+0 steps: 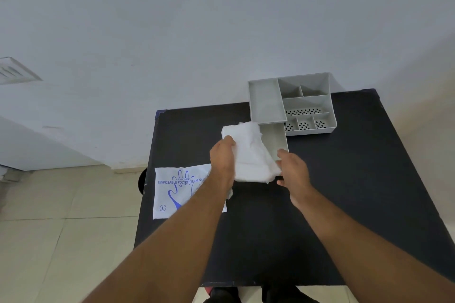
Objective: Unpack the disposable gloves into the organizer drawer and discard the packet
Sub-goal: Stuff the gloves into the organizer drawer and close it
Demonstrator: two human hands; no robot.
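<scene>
Both hands (258, 165) w/ gloves (251, 155) at drawer (275, 139) edge

Both hands, left hand (222, 157) and right hand (294, 171), grip the glove stack (251, 155) beside the open drawer (275, 139).

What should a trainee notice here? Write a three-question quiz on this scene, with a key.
1. True or false: the printed white plastic glove packet lies on the floor.
2. Which hands hold the white stack of thin plastic gloves? A) left hand only B) right hand only C) both
3. Fill in: the pulled-out drawer of the grey plastic compartment organizer sits on the black ____.

Key: 1 false, it lies at the table's left edge; 2 C; 3 table.
</scene>
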